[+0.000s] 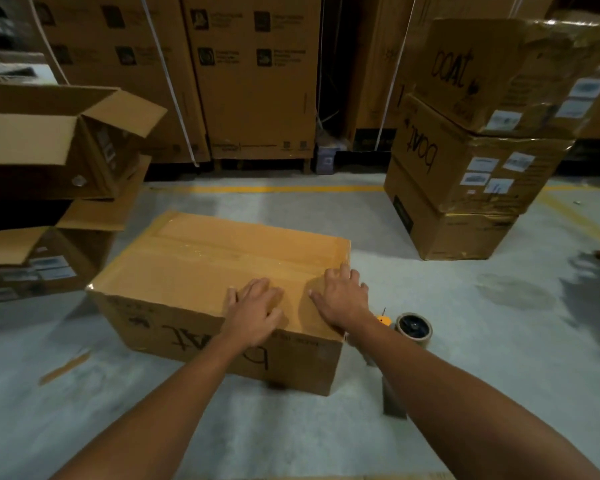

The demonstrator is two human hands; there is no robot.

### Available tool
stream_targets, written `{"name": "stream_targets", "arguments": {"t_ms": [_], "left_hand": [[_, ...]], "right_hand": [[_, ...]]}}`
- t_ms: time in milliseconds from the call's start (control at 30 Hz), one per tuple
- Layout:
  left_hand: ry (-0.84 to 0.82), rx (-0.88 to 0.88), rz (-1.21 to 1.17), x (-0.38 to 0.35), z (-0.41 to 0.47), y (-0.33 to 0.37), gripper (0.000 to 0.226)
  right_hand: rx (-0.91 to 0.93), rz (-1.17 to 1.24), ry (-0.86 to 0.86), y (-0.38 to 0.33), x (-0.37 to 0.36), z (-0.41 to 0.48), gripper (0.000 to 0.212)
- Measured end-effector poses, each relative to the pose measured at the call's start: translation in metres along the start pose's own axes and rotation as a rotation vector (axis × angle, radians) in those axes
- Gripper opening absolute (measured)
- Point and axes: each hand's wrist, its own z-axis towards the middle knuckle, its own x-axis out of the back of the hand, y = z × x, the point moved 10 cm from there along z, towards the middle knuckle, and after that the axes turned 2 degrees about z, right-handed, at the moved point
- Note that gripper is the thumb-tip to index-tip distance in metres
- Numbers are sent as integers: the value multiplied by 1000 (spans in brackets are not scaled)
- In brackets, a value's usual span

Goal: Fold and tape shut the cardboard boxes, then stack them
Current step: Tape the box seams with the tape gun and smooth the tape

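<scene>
1. The cardboard box point(201, 271) sat on the concrete floor point(447, 393), flaps folded shut and shiny clear tape running along the top seam. Being closed, whatever's inside was hidden.
2. The left grip point(253, 313), a bare hand, lay palm-down on the box's top by the near edge. Its fingers were spread and fairly flat, holding nothing.
3. The right grip point(342, 299) was also flat on the lid, over by the box's right-hand end. Its fingers were fanned out and pressing on the taped seam, not pinching anything.
4. A tape roll point(413, 328) stood on the floor just right of the box's near corner. A small orange thing point(383, 320) sat between the roll and the box, and I couldn't tell what it was.
5. Beyond the box to the right stood a stack of three boxes point(465, 174), taped up with white labels on their sides.
6. Left of the box were two open boxes point(49, 140), one on top of the other with flaps hanging out. Their insides were too dark to see contents.
7. Behind the box, past a yellow floor line point(274, 188), was a row of tall printed cartons point(257, 81).
8. A loose brown strip point(65, 367) lay on the floor near the box's left front.
</scene>
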Motion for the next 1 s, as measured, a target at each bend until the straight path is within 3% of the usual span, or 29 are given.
{"name": "stream_targets", "arguments": {"t_ms": [133,233,400,500,667,833,1000], "left_hand": [[373,22,-11,12,6,4,58],[459,-1,-2,7,15,2,51],[419,-40,-41,10,52,-25,54],[395,-74,-98,23,75,-34,57],[343,-51,31,18,76,-28,63],[343,2,130,11,64,-1,58],[159,108,259,-15,66,37,61]], "right_hand": [[84,33,-4,-2,-8,68,60],[94,9,-44,6,-16,121,71],[77,78,-137,23,-34,160,86],[74,134,-62,25,-39,153,79],[64,334,91,25,-38,107,63],[-248,857,106,39,-47,85,88],[-148,933,-14,52,-44,106,89]]}}
